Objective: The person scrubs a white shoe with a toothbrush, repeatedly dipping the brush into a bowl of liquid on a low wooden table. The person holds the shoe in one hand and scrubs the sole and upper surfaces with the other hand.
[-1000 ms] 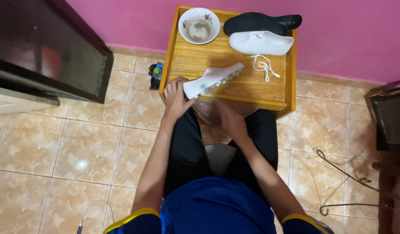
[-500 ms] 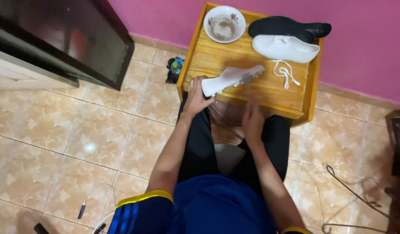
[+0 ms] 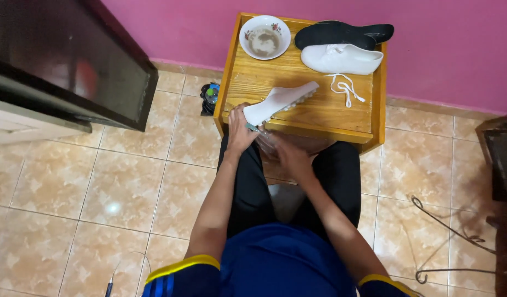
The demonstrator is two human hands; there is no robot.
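1 white shoe (image 3: pixel 280 101) is gripped at its heel end by the left hand (image 3: pixel 239 129), the fingers being curled around it at the near edge of 1 small wooden table (image 3: pixel 319 113); the shoe is tilted, its toe pointing toward 2 o'clock over the tabletop. The right hand (image 3: pixel 289 157) is held just below the table's near edge, at about 4 o'clock from the left hand, close to the shoe's heel; whether it is clenched on anything cannot be told, since the area is blurred. On the table, 4 further things are counted: 1 round bowl (image 3: pixel 264 37) with a patterned rim at 11 o'clock, 1 second white shoe (image 3: pixel 341 58) lying on its side at 1 o'clock, 1 black insole (image 3: pixel 341 34) just behind that shoe against the pink wall (image 3: pixel 440 49), and 1 loose white lace (image 3: pixel 345 88) coiled at 3 o'clock from the held shoe. At 9 o'clock from the table, 1 small dark object (image 3: pixel 210 98) is seen on the tiled floor (image 3: pixel 127 181).
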